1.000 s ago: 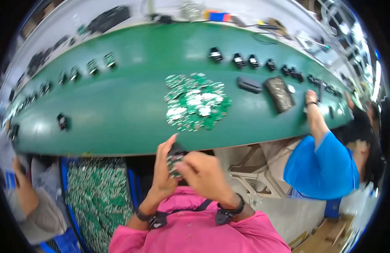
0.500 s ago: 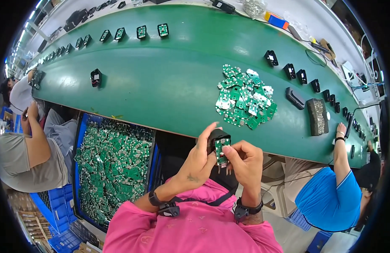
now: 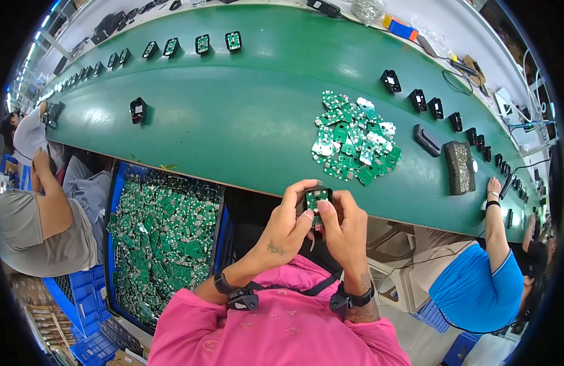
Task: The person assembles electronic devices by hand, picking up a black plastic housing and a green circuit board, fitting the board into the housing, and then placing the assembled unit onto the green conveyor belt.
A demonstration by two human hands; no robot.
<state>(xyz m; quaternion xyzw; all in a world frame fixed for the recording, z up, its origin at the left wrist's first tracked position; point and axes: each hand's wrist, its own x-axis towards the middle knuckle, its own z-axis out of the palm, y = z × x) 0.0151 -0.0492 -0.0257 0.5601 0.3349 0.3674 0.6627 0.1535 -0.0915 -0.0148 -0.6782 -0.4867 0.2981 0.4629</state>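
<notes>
Between my two hands, just off the table's near edge, is a black plastic housing (image 3: 309,195) with a green circuit board (image 3: 318,196) seated in its opening. My left hand (image 3: 286,222) is closed around the housing's left side, its thumb at the board's lower edge. From the right, my right hand (image 3: 345,229) grips the same housing, with the thumb pressed on the board. Something reddish shows at the board's lower end, and a thin light wire hangs beneath it. My fingers hide the housing's sides and back. Beyond my hands a pile of loose green circuit boards (image 3: 355,140) lies on the table.
A blue crate (image 3: 114,189) full of boards stands at my left. Housings with boards (image 3: 233,41) line the green table's far left; black housings (image 3: 390,80) line the right. A single housing (image 3: 138,110), a black cover (image 3: 427,141) and a dark block (image 3: 459,168) lie nearer. Co-workers sit on both sides.
The board, tilted and partly outside the housing before, now lies in its opening. My right hand has shifted left, and both thumbs are now on the board.
</notes>
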